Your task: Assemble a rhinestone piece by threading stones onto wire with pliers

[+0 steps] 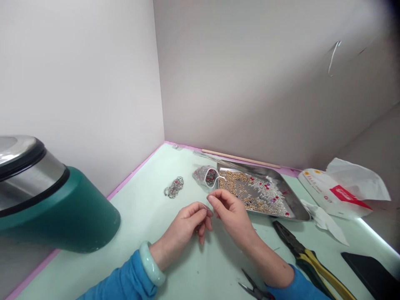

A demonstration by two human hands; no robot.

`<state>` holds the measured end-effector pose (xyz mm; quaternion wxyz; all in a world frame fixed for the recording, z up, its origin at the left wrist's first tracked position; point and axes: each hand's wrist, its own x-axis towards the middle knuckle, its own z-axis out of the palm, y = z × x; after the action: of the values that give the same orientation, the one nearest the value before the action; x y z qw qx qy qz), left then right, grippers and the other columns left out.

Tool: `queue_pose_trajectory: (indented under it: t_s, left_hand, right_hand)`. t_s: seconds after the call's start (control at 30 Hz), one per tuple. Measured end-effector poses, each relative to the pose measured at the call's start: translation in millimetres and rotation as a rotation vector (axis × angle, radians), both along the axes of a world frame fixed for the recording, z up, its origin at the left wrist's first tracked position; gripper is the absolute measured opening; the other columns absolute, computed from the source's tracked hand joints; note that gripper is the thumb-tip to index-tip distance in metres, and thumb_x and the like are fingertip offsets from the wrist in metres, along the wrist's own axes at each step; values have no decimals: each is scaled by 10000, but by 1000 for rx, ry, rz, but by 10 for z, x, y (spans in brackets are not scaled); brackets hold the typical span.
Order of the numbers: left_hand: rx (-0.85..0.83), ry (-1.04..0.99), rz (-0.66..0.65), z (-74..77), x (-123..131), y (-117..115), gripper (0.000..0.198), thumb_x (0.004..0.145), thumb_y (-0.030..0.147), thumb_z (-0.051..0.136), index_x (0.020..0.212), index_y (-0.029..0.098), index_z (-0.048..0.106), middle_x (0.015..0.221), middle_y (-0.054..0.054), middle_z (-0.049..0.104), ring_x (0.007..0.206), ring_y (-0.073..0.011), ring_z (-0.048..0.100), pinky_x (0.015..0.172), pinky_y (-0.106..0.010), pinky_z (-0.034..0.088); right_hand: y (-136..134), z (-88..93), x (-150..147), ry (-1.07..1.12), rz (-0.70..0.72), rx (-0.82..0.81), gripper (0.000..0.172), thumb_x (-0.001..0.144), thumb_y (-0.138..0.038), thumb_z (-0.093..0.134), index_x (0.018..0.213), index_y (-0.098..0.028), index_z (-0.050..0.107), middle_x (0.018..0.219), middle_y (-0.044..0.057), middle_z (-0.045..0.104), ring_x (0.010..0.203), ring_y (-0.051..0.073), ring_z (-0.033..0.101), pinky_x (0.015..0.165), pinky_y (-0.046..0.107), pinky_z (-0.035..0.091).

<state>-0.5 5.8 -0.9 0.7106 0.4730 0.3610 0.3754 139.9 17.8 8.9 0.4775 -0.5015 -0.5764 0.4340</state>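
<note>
My left hand point(190, 223) and my right hand point(229, 210) meet fingertip to fingertip above the pale green table, both pinched closed on a small beaded piece on thin wire point(200, 226) that is mostly hidden under the fingers. A pale jade bangle point(151, 263) circles my left wrist. Just beyond my right hand lies a metal tray point(295, 196) filled with gold, silver and red beads. A finished beaded piece point(174, 187) lies to the left of it, and a small bag of mixed beads point(206, 174) sits at the tray's left corner.
A green and steel kettle-like appliance point(46, 200) fills the left. Yellow-handled pliers point(308, 256) and smaller pliers point(254, 288) lie near my right forearm. A white plastic bag point(340, 189), a dark flat object point(371, 273), thin wires point(212, 159) and a wooden stick point(240, 158) lie along the right and back.
</note>
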Motion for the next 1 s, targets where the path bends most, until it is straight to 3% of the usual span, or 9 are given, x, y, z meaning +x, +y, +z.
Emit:
queue_pose_trajectory:
  t_s: [0.2, 0.5, 0.7, 0.77, 0.83, 0.93, 1.0]
  left_hand:
    - [42, 15, -2, -3, -12, -5, 184, 861, 305, 458, 805, 155, 550, 662, -9, 532, 500, -84, 407, 446, -201, 356]
    - [100, 75, 34, 7, -23, 1, 210, 857, 350, 494, 780, 159, 533, 605, 24, 510, 478, -66, 345, 461, -200, 273]
    - [221, 68, 60, 39, -38, -17, 226, 857, 356, 508, 798, 152, 585, 625, 1, 554, 513, -83, 391, 509, -216, 313]
    - [209, 37, 58, 40, -41, -16, 232, 857, 365, 511, 791, 153, 580, 627, -1, 559, 505, -80, 387, 504, -215, 309]
    - [165, -3, 62, 38, -43, -11, 229, 857, 369, 511, 800, 155, 571, 621, 4, 553, 497, -76, 376, 498, -212, 301]
    - [85, -63, 66, 35, -47, -3, 224, 850, 375, 519, 828, 159, 570, 609, 14, 536, 488, -70, 360, 487, -206, 281]
    - [53, -92, 59, 38, -49, -3, 226, 846, 379, 524, 833, 158, 572, 606, 16, 530, 486, -67, 351, 480, -204, 268]
  right_hand:
    - [-12, 23, 3, 21, 15, -9, 209, 814, -379, 567, 743, -185, 538, 557, -52, 411, 524, 96, 377, 508, 221, 340]
    - [-42, 78, 24, 85, 17, 6, 267, 826, -430, 547, 726, -184, 518, 546, -54, 410, 518, 92, 381, 492, 217, 322]
    - [-48, 63, -2, 272, 109, -201, 301, 831, -446, 530, 690, -183, 487, 537, -57, 400, 452, 75, 341, 423, 210, 229]
    - [-55, 53, -11, 232, 106, -233, 340, 845, -464, 499, 654, -185, 462, 515, -62, 378, 424, 71, 313, 411, 218, 208]
    - [-66, 52, -4, 86, -3, -125, 355, 850, -465, 497, 631, -189, 453, 502, -62, 364, 435, 79, 313, 428, 229, 243]
    - [-78, 74, 37, -177, -228, 270, 233, 863, -364, 509, 702, -196, 510, 628, -17, 472, 570, 121, 429, 540, 256, 360]
    - [-73, 97, 73, -347, -259, 544, 113, 868, -264, 495, 818, -200, 573, 826, 43, 556, 756, 168, 507, 680, 305, 411]
